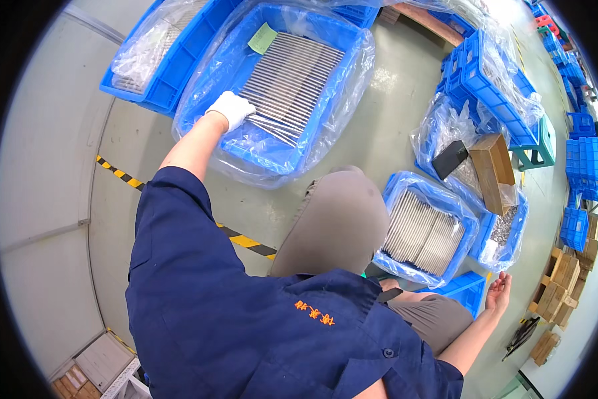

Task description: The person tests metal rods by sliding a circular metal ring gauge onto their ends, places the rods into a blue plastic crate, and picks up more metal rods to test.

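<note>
My left hand (231, 111), in a white glove, reaches into a blue plastic crate (209, 76) lined with clear plastic film. Its fingers are closed round the ends of a few thin metal rods (270, 126), which lie askew at the near edge of the row. The other rods (292, 76) lie side by side in the crate, with a green paper slip (262, 38) at their far left corner. Out to the right, my bare right hand (498, 292) is open and holds nothing. A lined blue crate of shorter rods (424, 233) stands nearest to it.
At right, a tilted blue crate (491, 93), a cardboard box (491, 169) and a dark flat object (450, 158) rest among film-lined crates. Another crate (146, 86) stands at far left. Yellow-black tape (245, 241) crosses the floor. Wooden boxes (557, 282) stand far right.
</note>
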Demonstrator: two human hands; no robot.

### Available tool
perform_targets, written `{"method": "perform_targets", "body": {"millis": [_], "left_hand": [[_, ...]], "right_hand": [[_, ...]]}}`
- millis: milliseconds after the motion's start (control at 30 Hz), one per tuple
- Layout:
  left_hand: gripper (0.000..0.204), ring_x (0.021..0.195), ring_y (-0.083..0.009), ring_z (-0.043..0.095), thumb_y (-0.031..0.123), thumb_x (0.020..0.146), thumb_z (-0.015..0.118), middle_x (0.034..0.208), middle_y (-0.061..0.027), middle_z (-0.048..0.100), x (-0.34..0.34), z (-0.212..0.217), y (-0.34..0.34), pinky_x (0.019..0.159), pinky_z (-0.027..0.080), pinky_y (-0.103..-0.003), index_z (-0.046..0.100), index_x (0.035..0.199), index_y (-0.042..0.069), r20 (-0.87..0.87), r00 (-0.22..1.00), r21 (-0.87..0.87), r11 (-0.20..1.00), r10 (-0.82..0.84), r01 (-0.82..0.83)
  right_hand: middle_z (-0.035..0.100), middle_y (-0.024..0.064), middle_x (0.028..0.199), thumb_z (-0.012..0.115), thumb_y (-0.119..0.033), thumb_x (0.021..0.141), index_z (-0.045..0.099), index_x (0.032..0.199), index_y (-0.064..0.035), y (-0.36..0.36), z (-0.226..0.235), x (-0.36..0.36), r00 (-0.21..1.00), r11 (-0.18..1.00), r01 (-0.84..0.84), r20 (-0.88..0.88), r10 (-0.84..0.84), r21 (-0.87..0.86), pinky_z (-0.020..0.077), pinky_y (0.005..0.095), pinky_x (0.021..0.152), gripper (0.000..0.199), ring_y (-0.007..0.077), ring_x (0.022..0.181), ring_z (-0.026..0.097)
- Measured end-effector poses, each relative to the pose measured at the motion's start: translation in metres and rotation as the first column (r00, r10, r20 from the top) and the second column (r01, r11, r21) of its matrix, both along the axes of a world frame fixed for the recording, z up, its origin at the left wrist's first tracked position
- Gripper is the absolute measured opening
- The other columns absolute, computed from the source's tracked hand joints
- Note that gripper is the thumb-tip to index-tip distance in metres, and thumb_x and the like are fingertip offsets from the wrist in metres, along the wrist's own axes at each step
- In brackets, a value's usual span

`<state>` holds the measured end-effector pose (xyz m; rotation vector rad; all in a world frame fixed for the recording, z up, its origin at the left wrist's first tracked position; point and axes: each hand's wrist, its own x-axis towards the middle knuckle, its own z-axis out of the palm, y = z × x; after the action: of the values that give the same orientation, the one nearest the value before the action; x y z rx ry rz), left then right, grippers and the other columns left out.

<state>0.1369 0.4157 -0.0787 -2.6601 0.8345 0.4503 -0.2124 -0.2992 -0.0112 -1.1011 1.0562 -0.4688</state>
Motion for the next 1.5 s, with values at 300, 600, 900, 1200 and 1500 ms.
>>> {"method": "perform_targets", "body": {"millis": [300, 600, 900, 1200, 1500], "left_hand": [[0.022, 0.085, -0.0253, 0.055, 0.020, 0.066, 0.060, 0.087, -0.0075, 0.057, -0.009, 0.014, -0.034, 0.072, 0.044, -0.035, 0.058, 0.088, 0.014, -0.103, 0.988, -0.276, 0.951, 0.115, -0.140], [0.011, 0.079, -0.0285, 0.055, 0.012, 0.070, 0.054, 0.082, -0.0112, 0.057, -0.007, -0.013, -0.045, 0.066, 0.044, -0.036, 0.060, 0.079, 0.012, -0.142, 0.974, -0.278, 0.937, 0.178, -0.211], [0.011, 0.074, -0.0296, 0.054, 0.016, 0.067, 0.059, 0.079, -0.0125, 0.053, -0.017, -0.022, -0.042, 0.066, 0.044, -0.037, 0.057, 0.076, 0.010, -0.118, 0.977, -0.424, 0.881, 0.179, -0.212], [0.014, 0.074, -0.0286, 0.058, 0.015, 0.065, 0.054, 0.077, -0.0126, 0.060, -0.022, -0.017, -0.046, 0.067, 0.045, -0.035, 0.063, 0.075, 0.012, -0.273, 0.924, -0.223, 0.917, 0.267, -0.331], [0.030, 0.086, -0.0266, 0.056, 0.024, 0.070, 0.053, 0.092, -0.0103, 0.060, -0.018, 0.005, -0.019, 0.077, 0.043, -0.032, 0.060, 0.096, 0.011, -0.463, 0.882, -0.334, 0.905, 0.087, -0.264]], "right_hand": [[0.057, 0.0041, 0.095, 0.056, -0.020, 0.080, 0.052, 0.099, -0.0068, -0.001, 0.000, 0.004, 1.000, 1.000, 0.015, -0.012, -0.015, 0.007, 0.0441, 0.0162, 0.052, 0.023, 0.0053, 0.063, 0.052], [0.057, 0.0045, 0.097, 0.055, -0.019, 0.081, 0.051, 0.102, -0.0070, 0.006, 0.000, 0.011, 0.999, 0.999, -0.044, -0.023, 0.043, -0.023, 0.0441, 0.0162, 0.054, 0.024, 0.0050, 0.065, 0.053], [0.054, 0.0044, 0.102, 0.053, -0.020, 0.082, 0.050, 0.109, -0.0079, 0.007, -0.005, 0.023, 0.996, 0.996, -0.082, -0.051, 0.080, -0.041, 0.0427, 0.0164, 0.057, 0.030, 0.0047, 0.068, 0.051], [0.054, 0.0037, 0.101, 0.053, -0.020, 0.082, 0.050, 0.107, -0.0071, 0.011, -0.004, 0.031, 0.993, 0.994, -0.111, -0.054, 0.109, -0.024, 0.0424, 0.0165, 0.057, 0.028, 0.0050, 0.067, 0.050], [0.054, 0.0044, 0.102, 0.053, -0.021, 0.082, 0.049, 0.107, -0.0075, 0.020, -0.003, 0.040, 0.990, 0.989, -0.138, -0.048, 0.135, -0.047, 0.0430, 0.0165, 0.055, 0.029, 0.0052, 0.066, 0.051]]}}
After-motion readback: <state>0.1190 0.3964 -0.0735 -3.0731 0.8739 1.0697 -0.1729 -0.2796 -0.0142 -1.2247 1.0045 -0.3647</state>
